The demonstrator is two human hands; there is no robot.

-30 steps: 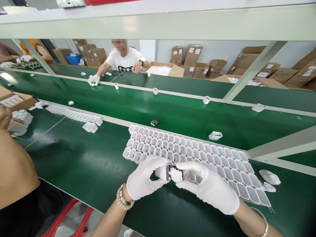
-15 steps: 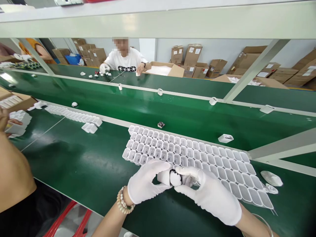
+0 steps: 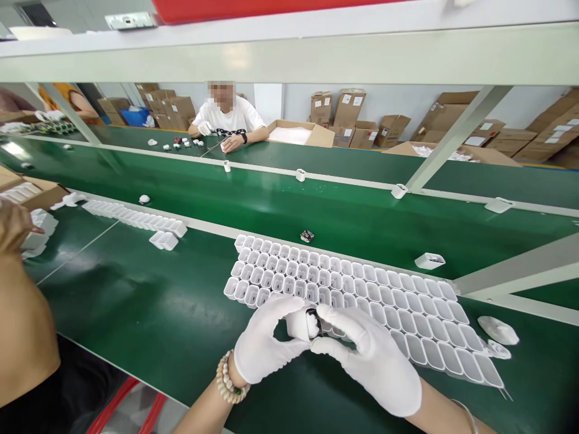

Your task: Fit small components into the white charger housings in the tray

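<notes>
In white gloves, both hands meet over the front of the rows of open white plastic cases (image 3: 337, 280). My left hand (image 3: 266, 337) is closed around a white plastic case (image 3: 297, 324) lying on its side, its end turned to the right. At that end, the fingers of my right hand (image 3: 366, 355) are closed on a white part with a black edge (image 3: 313, 323). This part sits against or partly inside the case; my fingers hide how deep. The standing cases behind are open at the top, several with dark slots inside.
A green conveyor belt (image 3: 253, 208) beyond the cases carries a small circuit board (image 3: 307, 235) and a white case (image 3: 429, 260). Clear plastic pieces (image 3: 497, 330) lie at right. A co-worker (image 3: 228, 117) sits across; another person's arm (image 3: 27, 307) is at left. A shelf beam (image 3: 289, 57) crosses above.
My right hand has shifted slightly left, and the black-edged part is closer against the case. Items on the belt have moved right. The co-worker's hand across has moved left and down.
</notes>
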